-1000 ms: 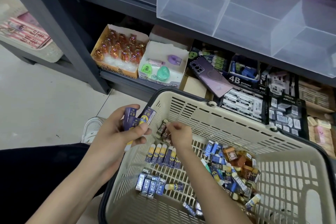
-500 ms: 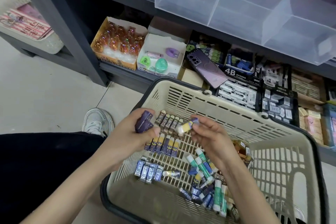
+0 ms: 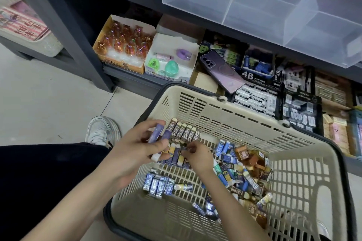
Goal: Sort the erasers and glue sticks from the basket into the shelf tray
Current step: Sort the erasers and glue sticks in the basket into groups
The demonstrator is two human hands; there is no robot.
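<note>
My left hand (image 3: 141,148) clamped on purple erasers (image 3: 156,133) over the basket (image 3: 215,103), left side — right hand (image 3: 197,155) curled onto middle eraser row (image 3: 176,155), grip unclear.

The cream slatted basket (image 3: 215,115), dark-rimmed, holds the stock in sorted groups. Six dark brown 2B erasers (image 3: 184,132) lie side by side at its far wall. Just below them lies a purple-and-yellow row (image 3: 176,156), one piece of it pinched by the right hand (image 3: 195,154). Nearer still, blue-silver erasers (image 3: 158,184) lie packed together, with a single yellow-tipped piece (image 3: 183,187) beside them. A loose heap (image 3: 242,172) fills the right side: blue, brown and a green-and-white glue stick (image 3: 217,168). The left hand (image 3: 141,148) grips two purple erasers (image 3: 158,133). Above, the clear shelf tray (image 3: 254,6) sits on the shelf, split by dividers into compartments.
</note>
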